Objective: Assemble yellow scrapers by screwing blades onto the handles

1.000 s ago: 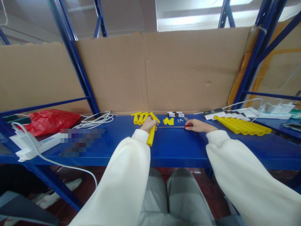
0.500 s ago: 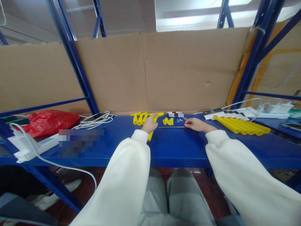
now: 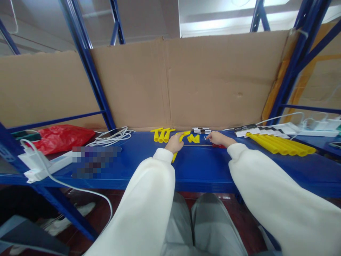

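Yellow T-shaped piece (image 3: 184,135) sits gripped in the left hand (image 3: 174,143) near frame centre, while farther right the right hand (image 3: 217,138), its grip impossible to tell, meets small pale bits (image 3: 205,137).

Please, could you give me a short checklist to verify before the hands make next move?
1. Left hand on the yellow T-shaped piece: ok.
2. Right hand at the small metal parts: ok, fingertips beside them.
3. A metal part gripped: cannot tell, too small.
4. Red-handled screwdriver in hand: not ok, it lies on the table.
5. Red bag away from both hands: ok, over to the left.
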Demonstrator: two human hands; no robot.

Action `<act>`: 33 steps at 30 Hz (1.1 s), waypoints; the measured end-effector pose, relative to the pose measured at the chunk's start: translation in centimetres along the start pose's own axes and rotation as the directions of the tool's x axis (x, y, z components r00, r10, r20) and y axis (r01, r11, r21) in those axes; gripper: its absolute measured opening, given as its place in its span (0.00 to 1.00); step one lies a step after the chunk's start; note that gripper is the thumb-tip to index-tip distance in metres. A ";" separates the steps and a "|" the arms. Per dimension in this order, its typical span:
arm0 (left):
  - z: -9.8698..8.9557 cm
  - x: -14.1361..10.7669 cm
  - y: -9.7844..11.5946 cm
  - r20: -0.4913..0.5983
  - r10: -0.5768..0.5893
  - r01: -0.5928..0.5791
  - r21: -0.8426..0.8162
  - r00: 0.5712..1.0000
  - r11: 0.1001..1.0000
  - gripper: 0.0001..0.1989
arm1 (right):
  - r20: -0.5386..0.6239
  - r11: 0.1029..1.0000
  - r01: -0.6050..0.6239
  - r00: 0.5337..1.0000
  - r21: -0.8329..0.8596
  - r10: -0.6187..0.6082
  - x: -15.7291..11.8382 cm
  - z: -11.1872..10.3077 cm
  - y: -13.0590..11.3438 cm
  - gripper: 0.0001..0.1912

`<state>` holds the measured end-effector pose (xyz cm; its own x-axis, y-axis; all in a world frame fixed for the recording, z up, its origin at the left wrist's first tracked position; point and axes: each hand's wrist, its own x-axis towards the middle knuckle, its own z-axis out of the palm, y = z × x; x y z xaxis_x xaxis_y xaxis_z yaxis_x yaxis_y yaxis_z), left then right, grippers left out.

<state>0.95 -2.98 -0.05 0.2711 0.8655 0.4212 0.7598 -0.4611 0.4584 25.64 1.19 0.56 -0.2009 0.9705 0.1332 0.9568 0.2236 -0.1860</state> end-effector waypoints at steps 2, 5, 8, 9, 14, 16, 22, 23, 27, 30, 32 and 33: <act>0.1 0.1 -0.1 0.005 0.009 -0.009 0.032 1.000 0.999 0.31 | -0.001 0.999 -0.023 1.000 -0.024 0.023 0.6 -0.2 -0.5 0.20; 0.3 0.2 -0.2 0.006 0.015 -0.015 0.074 1.000 0.997 0.30 | 0.019 0.998 -0.062 0.998 -0.018 0.062 1.1 -0.2 -1.1 0.19; 0.5 0.3 -0.4 0.017 -0.004 0.002 0.111 1.000 0.994 0.29 | 0.018 0.995 -0.102 0.995 -0.020 0.102 1.3 -0.1 -1.5 0.19; 0.6 0.3 -0.4 0.023 -0.011 0.008 0.124 1.000 0.992 0.29 | 0.010 0.994 -0.103 0.995 -0.024 0.103 1.3 0.0 -1.6 0.19; 0.6 0.3 -0.2 0.055 0.017 -0.028 0.196 0.998 0.980 0.28 | -0.013 0.998 -0.062 0.998 -0.025 0.062 1.0 0.3 -1.4 0.16; 0.6 0.3 -0.1 0.077 0.048 -0.063 0.215 0.996 0.975 0.27 | -0.024 0.998 -0.058 0.998 -0.035 0.057 0.9 0.4 -1.2 0.14; 0.6 0.1 0.2 0.104 0.093 -0.115 0.231 0.990 0.966 0.28 | -0.078 0.997 -0.067 0.995 -0.047 0.063 1.1 1.0 -1.1 0.11; 0.6 0.0 0.3 0.106 0.099 -0.122 0.237 0.989 0.964 0.29 | -0.082 0.996 -0.074 0.994 -0.045 0.070 1.2 1.0 -1.1 0.11; 0.6 -0.2 0.7 0.132 0.094 -0.128 0.277 0.987 0.952 0.33 | -0.103 0.993 -0.114 0.989 -0.033 0.110 1.3 1.2 -1.1 0.12; 0.7 -0.2 0.8 0.161 0.089 -0.135 0.304 0.983 0.943 0.30 | -0.104 0.994 -0.104 0.990 -0.031 0.100 1.3 1.2 -0.9 0.12; 0.7 -0.2 0.9 0.171 0.102 -0.153 0.316 0.980 0.936 0.29 | -0.095 0.995 -0.096 0.991 -0.025 0.093 1.4 1.3 -0.7 0.11; 0.7 -0.3 0.9 0.173 0.108 -0.160 0.325 0.979 0.932 0.30 | -0.089 0.995 -0.099 0.991 -0.022 0.096 1.4 1.4 -0.6 0.11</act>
<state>1.98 -3.51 -0.28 0.4496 0.8314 0.3265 0.8567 -0.5048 0.1058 24.47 2.57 -0.49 -0.0881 0.9756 0.2012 0.9763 0.1247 -0.1771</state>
